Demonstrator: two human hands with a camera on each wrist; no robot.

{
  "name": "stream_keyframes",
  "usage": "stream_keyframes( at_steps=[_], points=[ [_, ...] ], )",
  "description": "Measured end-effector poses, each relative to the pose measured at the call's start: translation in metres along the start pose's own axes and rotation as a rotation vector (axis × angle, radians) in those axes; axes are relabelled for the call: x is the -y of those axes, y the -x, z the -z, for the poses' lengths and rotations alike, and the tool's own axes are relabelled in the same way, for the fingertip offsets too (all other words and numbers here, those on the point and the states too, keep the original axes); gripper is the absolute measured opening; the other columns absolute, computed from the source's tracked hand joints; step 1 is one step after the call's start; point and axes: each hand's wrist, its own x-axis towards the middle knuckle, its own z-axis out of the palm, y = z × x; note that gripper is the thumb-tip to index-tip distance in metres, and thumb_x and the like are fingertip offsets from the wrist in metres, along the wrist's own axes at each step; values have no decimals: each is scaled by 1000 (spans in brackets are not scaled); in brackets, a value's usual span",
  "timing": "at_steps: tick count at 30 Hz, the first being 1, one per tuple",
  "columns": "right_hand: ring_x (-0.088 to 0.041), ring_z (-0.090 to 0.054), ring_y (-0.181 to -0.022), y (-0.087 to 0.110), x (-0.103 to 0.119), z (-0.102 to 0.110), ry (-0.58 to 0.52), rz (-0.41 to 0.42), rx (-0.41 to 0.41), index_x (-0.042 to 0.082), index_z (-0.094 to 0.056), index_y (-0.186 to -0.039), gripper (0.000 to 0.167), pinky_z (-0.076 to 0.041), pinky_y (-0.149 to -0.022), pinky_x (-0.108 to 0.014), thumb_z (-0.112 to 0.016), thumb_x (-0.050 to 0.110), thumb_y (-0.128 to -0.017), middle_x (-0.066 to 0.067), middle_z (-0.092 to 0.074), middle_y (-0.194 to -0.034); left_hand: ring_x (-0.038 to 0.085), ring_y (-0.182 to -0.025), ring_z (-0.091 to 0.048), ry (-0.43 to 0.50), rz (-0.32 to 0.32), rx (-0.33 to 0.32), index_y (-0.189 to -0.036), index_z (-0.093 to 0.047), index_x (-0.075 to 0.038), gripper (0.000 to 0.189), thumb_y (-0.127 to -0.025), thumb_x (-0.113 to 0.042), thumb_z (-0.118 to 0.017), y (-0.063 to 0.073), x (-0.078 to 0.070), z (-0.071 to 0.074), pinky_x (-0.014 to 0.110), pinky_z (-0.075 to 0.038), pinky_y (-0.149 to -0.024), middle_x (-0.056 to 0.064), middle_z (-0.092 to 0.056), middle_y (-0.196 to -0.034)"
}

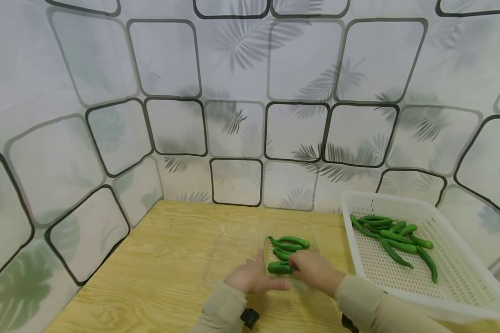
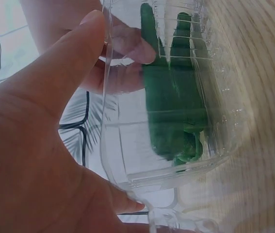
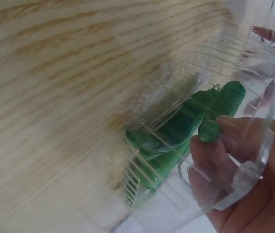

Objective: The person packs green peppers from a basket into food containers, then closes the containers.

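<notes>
Green chilli packing: partway, as I judge it from where I stand; some are in the tray, the lid is not yet closed, and more lie in the basket.
Outstanding: the pepper under the fingers looks not yet settled; whether all the basket stock is meant for this box I cannot tell.
Clear plastic clamshell box (image 1: 232, 252): one; lid half folded out to the left, tray half on the right.
Tray chillies (image 1: 286, 247): at least five, lying roughly side by side; the right hand covers part.
White perforated plastic basket (image 1: 466, 280): one, right of the box, apart from it.
Basket chillies (image 1: 403, 248): about a dozen, overlapping, so the count is approximate.
Hands: two. Right hand (image 1: 316, 270), thumb and finger narrow, pinching the end of one chilli (image 3: 209, 131) within the tray. Left hand (image 1: 250, 276), thumb and forefinger spread wide at the tray's near-left corner, apparently steadying it.
Wood-grain table (image 1: 158, 263): one, beneath box and basket.
</notes>
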Motion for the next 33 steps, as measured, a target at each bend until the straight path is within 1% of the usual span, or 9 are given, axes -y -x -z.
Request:
stream_keyframes(
  at_steps=[4, 8, 14, 22, 27, 33],
  points=[
    [-13, -54, -63, 1, -2, -5, 27, -20, 6, 12, -59, -70, 17, -45, -55, -32, -73, 7, -78, 4, -57, -68, 49, -118, -43, -9, 2, -5, -148, -11, 1, 122, -67, -73, -64, 0, 0, 0, 56, -41, -90, 39, -32, -136],
    [-11, -52, -61, 2, -2, -8, 42, -49, 21, 13, -59, -70, 17, -44, -53, -33, -72, 5, -78, 6, -56, -67, 48, -116, -46, -25, 1, -10, -148, -12, 1, 122, -67, -73, -64, 1, -1, 0, 55, -43, -89, 39, -34, -135],
    [-13, -53, -62, 3, -1, -8, 36, -77, 17, 11, -60, -70, 16, -45, -54, -36, -72, 3, -76, 4, -58, -68, 48, -117, -45, -28, -9, -11, -148, -12, 1, 122, -67, -74, -63, 2, -1, 0, 55, -43, -89, 39, -35, -134],
    [-13, -52, -60, 3, -2, -11, 46, -121, 33, 14, -56, -67, 21, -45, -53, -37, -75, 6, -75, 5, -55, -67, 48, -117, -45, -46, -13, -12, -148, -12, 2, 122, -67, -74, -62, 1, -1, 0, 54, -43, -89, 39, -34, -134],
    [-12, -50, -59, 3, -3, -12, 43, -132, 34, 14, -54, -66, 23, -44, -52, -37, -74, 5, -75, 6, -52, -65, 49, -116, -45, -41, -10, -14, -148, -11, 2, 122, -67, -74, -63, 1, -1, 0, 55, -43, -89, 40, -34, -134],
    [-15, -53, -61, 3, -2, -11, 52, -144, 45, 13, -54, -67, 23, -46, -53, -39, -73, 3, -74, 5, -54, -66, 49, -115, -47, -50, -3, -15, -148, -11, 1, 122, -66, -74, -63, 1, -2, 0, 55, -43, -88, 39, -34, -134]
  ],
)
